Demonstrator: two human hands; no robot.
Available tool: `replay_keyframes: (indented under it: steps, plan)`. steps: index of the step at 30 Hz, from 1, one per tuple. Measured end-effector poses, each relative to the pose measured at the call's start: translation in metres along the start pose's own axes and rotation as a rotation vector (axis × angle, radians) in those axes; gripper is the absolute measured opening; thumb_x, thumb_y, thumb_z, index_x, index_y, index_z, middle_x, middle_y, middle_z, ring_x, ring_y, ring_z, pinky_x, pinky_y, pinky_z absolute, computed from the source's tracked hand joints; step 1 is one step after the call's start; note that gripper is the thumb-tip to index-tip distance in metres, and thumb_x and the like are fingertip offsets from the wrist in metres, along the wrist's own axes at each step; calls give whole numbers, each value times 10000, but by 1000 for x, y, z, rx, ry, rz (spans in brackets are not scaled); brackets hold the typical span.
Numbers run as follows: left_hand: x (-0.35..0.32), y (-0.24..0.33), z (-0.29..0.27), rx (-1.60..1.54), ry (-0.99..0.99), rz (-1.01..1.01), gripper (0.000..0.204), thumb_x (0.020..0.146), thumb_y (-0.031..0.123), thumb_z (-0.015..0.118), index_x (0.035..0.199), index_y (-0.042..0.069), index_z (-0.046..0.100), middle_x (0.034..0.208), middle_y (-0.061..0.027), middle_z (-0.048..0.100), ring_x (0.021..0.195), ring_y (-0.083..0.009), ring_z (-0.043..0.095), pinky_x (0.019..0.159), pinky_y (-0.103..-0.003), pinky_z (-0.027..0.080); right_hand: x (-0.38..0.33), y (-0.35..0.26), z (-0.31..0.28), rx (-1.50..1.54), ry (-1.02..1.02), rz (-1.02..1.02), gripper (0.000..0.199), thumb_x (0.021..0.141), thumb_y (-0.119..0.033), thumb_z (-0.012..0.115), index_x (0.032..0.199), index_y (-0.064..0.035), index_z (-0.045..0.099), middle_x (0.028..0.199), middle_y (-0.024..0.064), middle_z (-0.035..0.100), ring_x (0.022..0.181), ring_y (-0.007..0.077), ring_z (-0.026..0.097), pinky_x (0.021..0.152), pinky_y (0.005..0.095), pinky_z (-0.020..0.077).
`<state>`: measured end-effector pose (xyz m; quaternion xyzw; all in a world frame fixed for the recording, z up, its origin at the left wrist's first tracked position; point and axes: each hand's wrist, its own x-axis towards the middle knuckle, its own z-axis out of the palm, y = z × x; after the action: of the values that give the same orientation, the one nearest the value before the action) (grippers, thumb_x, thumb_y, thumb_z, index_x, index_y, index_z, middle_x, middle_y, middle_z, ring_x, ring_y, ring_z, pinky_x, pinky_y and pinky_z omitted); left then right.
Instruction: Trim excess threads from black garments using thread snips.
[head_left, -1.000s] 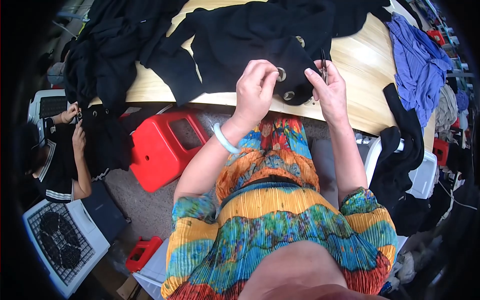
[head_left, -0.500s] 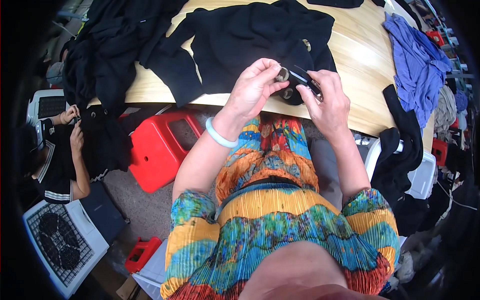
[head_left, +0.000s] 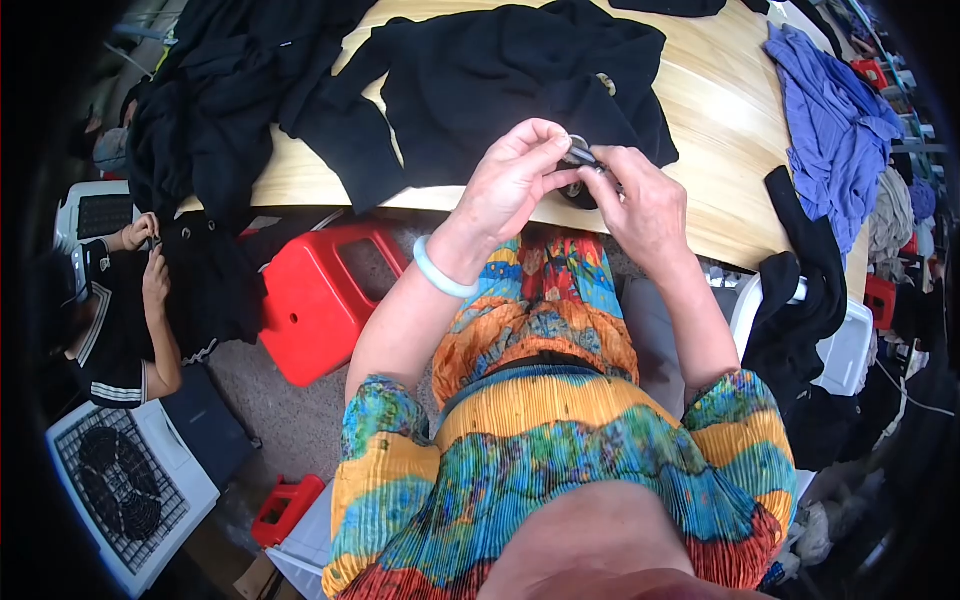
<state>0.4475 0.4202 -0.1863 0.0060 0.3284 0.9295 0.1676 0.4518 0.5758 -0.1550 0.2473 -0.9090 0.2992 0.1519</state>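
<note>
A black knit garment (head_left: 490,75) lies spread along the near side of the table, and a light-rimmed button (head_left: 606,84) shows on it. My left hand (head_left: 512,185), with a pale bangle (head_left: 440,268) at its wrist, pinches a large round button (head_left: 578,146) at the garment's near edge. Thread snips (head_left: 583,157) are in my right hand (head_left: 643,200), its fingers closed round them. Their tips meet the button next to my left fingertips. Any thread there is too small to make out.
More black garments (head_left: 225,100) heap at the table's left, and a purple garment (head_left: 825,130) hangs over its right end. A red stool (head_left: 300,310) stands below the edge. At the left, another person's hands (head_left: 145,245) hold something small near a fan (head_left: 118,480).
My right hand has moved left, bringing the snips onto the button. Their blades, visibly apart before, now look closer together. My left hand keeps its pinch in nearly the same place.
</note>
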Motion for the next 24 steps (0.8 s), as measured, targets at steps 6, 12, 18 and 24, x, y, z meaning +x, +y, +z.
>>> replay_keyframes:
  steps: [6, 12, 18, 24]
  plan:
    - [1, 14, -2, -69, 60, -38, 49, 845, 107, 485, 867, 65, 498, 953, -87, 526, 904, -183, 539, 792, -333, 466, 2, 10, -5, 299, 120, 258, 355, 692, -143, 662, 991, -32, 507, 895, 107, 557, 774, 196, 569, 657, 279, 454]
    - [4, 20, 8, 19, 116, 27, 121, 869, 123, 441, 946, 34, 472, 995, -114, 526, 894, -201, 544, 766, -309, 470, 12, 29, 16, 768, -35, 451, 410, 716, -15, 613, 1082, -36, 430, 746, -4, 561, 702, 35, 509, 616, 184, 408]
    - [-17, -17, 16, 903, 136, 362, 381, 674, 48, 669, 1005, 10, 485, 951, -64, 527, 877, -133, 509, 750, -255, 426, 21, 6, -7, 1076, 90, 608, 278, 741, -9, 597, 981, -2, 457, 784, 22, 567, 707, 41, 523, 621, 159, 415]
    - [-19, -9, 31, 1088, 190, 679, 276, 687, 48, 618, 932, -27, 515, 829, -106, 556, 726, -193, 551, 657, -260, 439, 18, -19, -29, 1101, 66, 576, 267, 737, -8, 605, 968, -1, 471, 796, 21, 562, 716, 52, 525, 645, 164, 420]
